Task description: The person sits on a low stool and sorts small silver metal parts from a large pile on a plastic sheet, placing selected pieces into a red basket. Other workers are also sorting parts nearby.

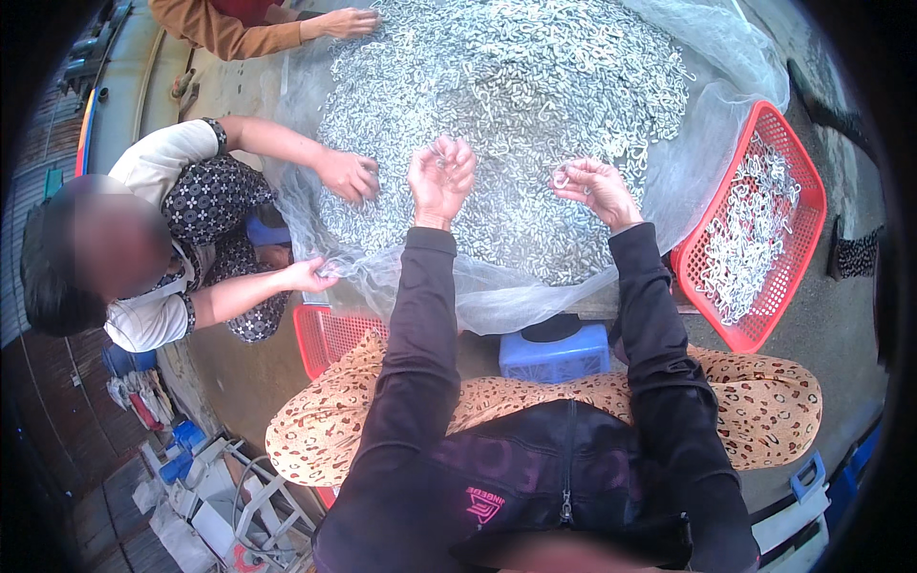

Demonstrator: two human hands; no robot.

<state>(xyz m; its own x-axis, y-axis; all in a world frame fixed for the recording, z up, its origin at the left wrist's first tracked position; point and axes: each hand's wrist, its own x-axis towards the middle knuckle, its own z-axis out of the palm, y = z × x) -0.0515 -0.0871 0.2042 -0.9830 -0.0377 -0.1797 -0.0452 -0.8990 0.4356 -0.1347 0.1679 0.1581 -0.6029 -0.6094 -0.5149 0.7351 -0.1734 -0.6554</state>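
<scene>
A broad heap of small silvery metal hooks (544,105) covers a table lined with sheer white netting (712,105). Over the near part of the heap, my left hand (441,181) is turned palm up with its fingers curled in; whatever lies in them is too small to make out. To its right, my right hand (602,191) pinches a small metal hook (561,179) between thumb and fingertips. Both sleeves are dark and reach over my lap. Right of my right forearm stands a red plastic basket (680,263) with many loose hooks inside.
At the left sits a co-worker, one hand (349,177) on the heap and the other (310,275) at the netting's edge. Another person's hand (351,23) reaches in at the far left. A second red basket (334,334) and a blue stool (554,355) stand below the table edge.
</scene>
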